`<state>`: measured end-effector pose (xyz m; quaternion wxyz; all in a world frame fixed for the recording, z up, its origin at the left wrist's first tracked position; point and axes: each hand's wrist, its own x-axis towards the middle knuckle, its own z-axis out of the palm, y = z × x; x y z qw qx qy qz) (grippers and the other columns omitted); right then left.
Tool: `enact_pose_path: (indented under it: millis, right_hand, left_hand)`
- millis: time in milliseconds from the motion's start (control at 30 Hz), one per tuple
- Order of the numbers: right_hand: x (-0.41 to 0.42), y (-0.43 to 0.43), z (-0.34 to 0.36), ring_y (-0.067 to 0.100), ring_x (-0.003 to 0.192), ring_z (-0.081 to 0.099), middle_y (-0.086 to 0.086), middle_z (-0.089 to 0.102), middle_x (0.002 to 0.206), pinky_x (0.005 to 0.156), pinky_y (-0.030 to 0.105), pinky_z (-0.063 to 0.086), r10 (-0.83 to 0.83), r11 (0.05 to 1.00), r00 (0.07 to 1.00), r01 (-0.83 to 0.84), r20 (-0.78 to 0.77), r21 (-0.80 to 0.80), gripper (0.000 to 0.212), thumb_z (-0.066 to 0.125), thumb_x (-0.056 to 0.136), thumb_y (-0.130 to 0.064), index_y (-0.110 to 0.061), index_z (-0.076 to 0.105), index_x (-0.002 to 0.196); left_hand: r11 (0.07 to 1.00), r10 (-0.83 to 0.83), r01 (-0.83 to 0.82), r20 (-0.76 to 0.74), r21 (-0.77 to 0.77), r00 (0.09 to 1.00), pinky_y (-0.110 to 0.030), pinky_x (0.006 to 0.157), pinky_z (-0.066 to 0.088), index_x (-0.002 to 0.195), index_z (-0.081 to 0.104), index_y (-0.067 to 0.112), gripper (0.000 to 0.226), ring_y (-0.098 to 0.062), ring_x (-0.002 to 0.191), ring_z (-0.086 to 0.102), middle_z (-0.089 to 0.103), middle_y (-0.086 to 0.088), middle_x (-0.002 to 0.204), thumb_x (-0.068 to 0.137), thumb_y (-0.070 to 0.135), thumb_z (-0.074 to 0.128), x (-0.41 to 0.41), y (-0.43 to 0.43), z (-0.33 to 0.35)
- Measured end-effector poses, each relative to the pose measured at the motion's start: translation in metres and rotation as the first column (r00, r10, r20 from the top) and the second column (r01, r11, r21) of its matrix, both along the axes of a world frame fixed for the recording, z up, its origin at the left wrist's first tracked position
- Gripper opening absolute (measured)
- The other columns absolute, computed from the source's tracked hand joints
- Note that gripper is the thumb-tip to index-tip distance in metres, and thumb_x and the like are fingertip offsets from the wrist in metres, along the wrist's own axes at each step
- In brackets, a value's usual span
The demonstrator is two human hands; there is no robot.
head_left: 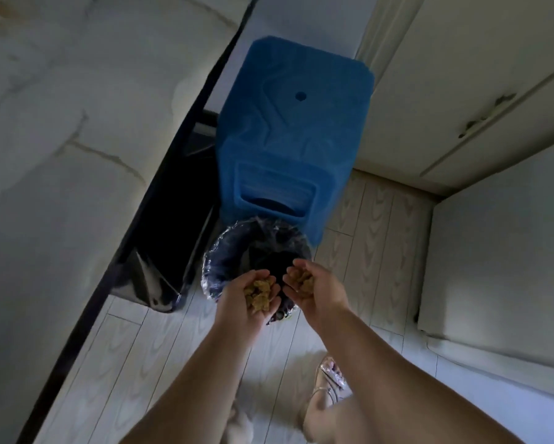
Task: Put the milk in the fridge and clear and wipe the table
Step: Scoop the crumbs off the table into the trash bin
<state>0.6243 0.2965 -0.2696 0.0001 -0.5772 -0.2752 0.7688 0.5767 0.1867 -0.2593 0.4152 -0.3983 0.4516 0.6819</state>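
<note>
Cradling brown crumbs [261, 291] in the left hand [251, 304], fingers half curled into a cup; likewise in the right hand [318, 288]. Held side by side just over the bag-lined bin [221, 254].

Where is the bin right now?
Head view, lower centre: the lined bin stands on the floor beside the blue stool, right of the table edge, beneath the left hand and right hand cupping brown scraps.

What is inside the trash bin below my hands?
The trash bin shows a clear liner over a dark interior. The left hand and right hand, cupping brownish crumbs, cover its near side; contents are too dark to tell.
</note>
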Motion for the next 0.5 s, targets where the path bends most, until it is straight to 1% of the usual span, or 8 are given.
enact_pose_path:
  millis: [67,133,233,367,433,500]
  right_hand:
    - [-0.011,0.006,-0.043,0.021,0.076,0.062,0.009,0.063,0.080,0.074,0.035,0.052,0.018,1.000,1.000,-0.018,-0.021,0.000,0.018,0.048,0.093,-0.015,-0.006,0.063,0.091]
    - [-0.020,0.007,-0.091,0.020,0.075,0.061,0.008,0.062,0.080,0.076,0.035,0.051,0.038,0.999,0.999,-0.038,-0.023,0.000,0.019,0.046,0.094,-0.016,-0.008,0.063,0.089]
    - [-0.033,0.006,-0.150,0.018,0.072,0.060,0.005,0.061,0.079,0.072,0.033,0.051,0.073,0.997,0.997,-0.073,-0.005,-0.011,0.019,0.048,0.094,-0.020,-0.012,0.062,0.085]
    - [-0.056,0.010,-0.229,0.017,0.069,0.057,0.003,0.059,0.075,0.066,0.031,0.050,0.075,0.996,0.997,-0.075,0.009,0.042,0.023,0.048,0.094,-0.029,-0.014,0.062,0.084]
    - [-0.068,0.015,-0.263,0.018,0.072,0.058,0.003,0.060,0.075,0.067,0.032,0.050,0.111,0.990,0.994,-0.111,0.007,0.082,0.027,0.045,0.095,-0.033,-0.015,0.063,0.087]
    - [-0.081,0.021,-0.283,0.021,0.079,0.059,0.004,0.062,0.080,0.066,0.032,0.050,0.170,0.977,0.985,-0.174,0.039,0.119,0.030,0.044,0.095,-0.036,-0.014,0.065,0.093]
  left_hand:
    - [1.000,0.010,-0.010,-0.008,-0.008,1.000,-0.037,0.077,0.047,0.075,0.063,0.005,0.020,-0.023,0.074,0.060,0.063,-0.009,0.074,0.089,0.012,0.049,-0.009,0.003,-0.042]
    - [0.999,0.011,-0.012,-0.033,-0.034,0.999,-0.037,0.076,0.048,0.077,0.063,0.005,0.019,-0.023,0.076,0.061,0.064,-0.010,0.077,0.088,0.012,0.050,-0.018,0.003,-0.088]
    - [0.999,-0.014,0.010,-0.063,-0.052,0.998,-0.036,0.073,0.047,0.078,0.065,0.005,0.017,-0.024,0.077,0.061,0.064,-0.010,0.078,0.086,0.010,0.050,-0.032,0.005,-0.142]
    - [0.995,-0.053,0.040,-0.138,-0.095,0.989,-0.034,0.071,0.048,0.070,0.066,0.007,0.021,-0.022,0.068,0.060,0.065,-0.006,0.062,0.085,0.009,0.051,-0.060,0.016,-0.222]
    - [0.995,-0.054,0.037,-0.184,-0.096,0.981,-0.033,0.071,0.047,0.073,0.065,0.007,0.019,-0.021,0.068,0.059,0.064,-0.007,0.067,0.085,0.010,0.051,-0.072,0.020,-0.258]
    - [0.995,-0.072,0.057,-0.192,-0.084,0.979,-0.033,0.071,0.045,0.076,0.064,0.007,0.018,-0.021,0.067,0.058,0.061,-0.008,0.072,0.086,0.012,0.050,-0.081,0.024,-0.276]
